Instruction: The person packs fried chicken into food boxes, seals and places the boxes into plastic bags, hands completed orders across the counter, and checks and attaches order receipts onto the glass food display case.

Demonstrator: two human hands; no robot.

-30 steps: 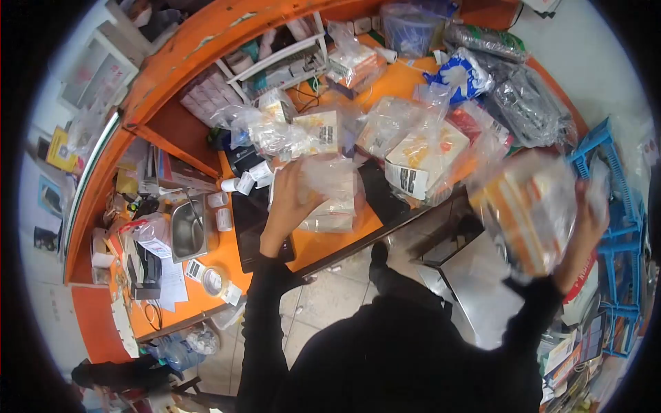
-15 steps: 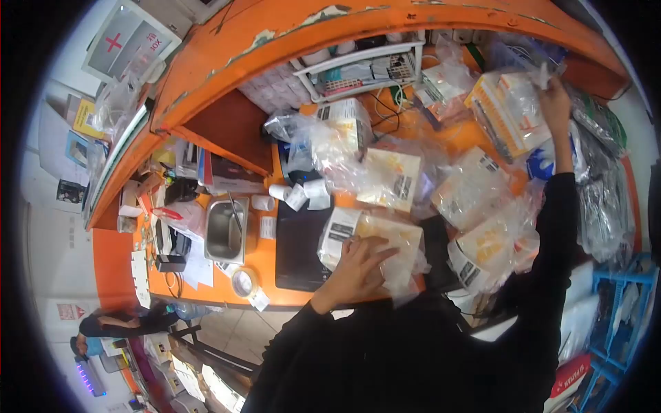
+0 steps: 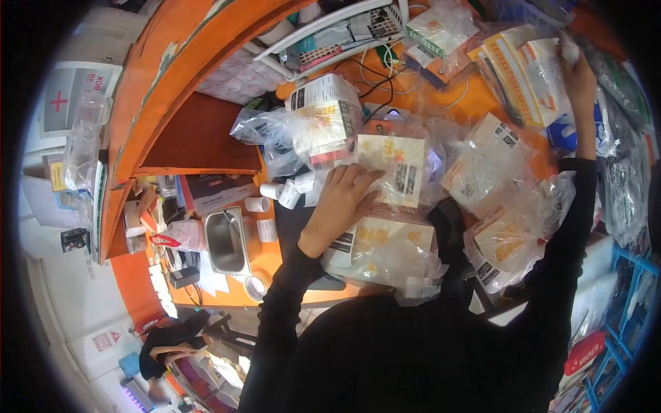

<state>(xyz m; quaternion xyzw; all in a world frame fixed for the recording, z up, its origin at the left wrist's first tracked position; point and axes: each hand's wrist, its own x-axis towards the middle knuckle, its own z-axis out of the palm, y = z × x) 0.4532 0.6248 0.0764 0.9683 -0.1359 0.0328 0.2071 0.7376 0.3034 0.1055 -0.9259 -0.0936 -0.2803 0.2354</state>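
The orange counter (image 3: 268, 255) curves around me, crowded with bagged boxes, and a white rack (image 3: 330, 43) stands along its far side. At the far right lies the bag of striped boxes (image 3: 506, 76), directly left of my right hand (image 3: 582, 79), which is clenched on the bag's gathered plastic neck. The long axis of those boxes slants from far left to near right, so the neck meets them at their far right side, and my right hand is clearly the nearer one. My left hand (image 3: 342, 206) is well apart from them, to the near left, its fingers loosely curved over the left edge of a smaller bagged box (image 3: 391, 168). That box lies just right of my left palm; whether I pinch any of its plastic, I cannot tell.
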